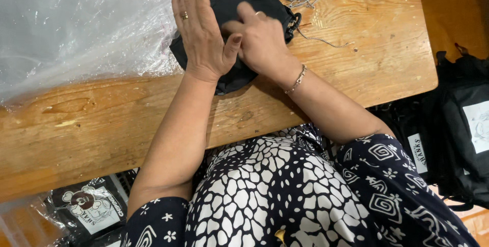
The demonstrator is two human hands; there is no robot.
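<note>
Both hands (pixel 229 38) hide most of black pouch (pixel 239 2)

Clear wrap: I see a crumpled sheet of clear plastic packaging (pixel 76 22) spread over the far left corner of the bench (pixel 356 58).
Packaged bag, left: below the bench's near edge, at my lower left, lies a black item in a glossy clear packet (pixel 89 209) with a white label showing a dark drawing.
Labels, right: past the bench's right end, black bags (pixel 458 140) carry a narrow white tag (pixel 420 153) and a larger white patch label (pixel 479 124).
</note>
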